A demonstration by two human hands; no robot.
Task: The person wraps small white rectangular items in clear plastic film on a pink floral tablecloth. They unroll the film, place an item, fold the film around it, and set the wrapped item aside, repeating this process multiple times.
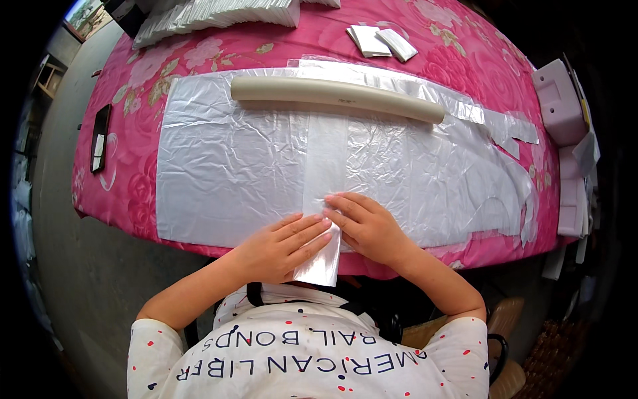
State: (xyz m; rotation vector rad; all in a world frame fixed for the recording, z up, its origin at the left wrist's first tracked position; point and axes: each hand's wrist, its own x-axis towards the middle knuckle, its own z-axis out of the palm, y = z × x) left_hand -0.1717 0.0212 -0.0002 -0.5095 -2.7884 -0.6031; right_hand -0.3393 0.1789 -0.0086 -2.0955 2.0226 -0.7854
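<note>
Thin, shiny whitish plastic sheets [229, 159] lie spread and wrinkled across the table. A narrower strip of film [325, 159] runs down their middle toward me, and its folded near end [321, 267] hangs past the table's front edge. My left hand [276, 251] rests on that folded end with its fingers stretched out flat. Just to its right, my right hand [371, 229] presses on the strip, fingers extended and their tips close to the left fingertips. A long beige tube [339, 94] lies across the sheets beyond my hands.
A pink flowered cloth [458, 66] covers the table. Stacks of folded white film [219, 16] stand at the far left, and two small folded packets [382, 42] lie at the back. A dark phone [100, 139] sits at the left edge. Pale plastic boxes [559, 103] stand at the right.
</note>
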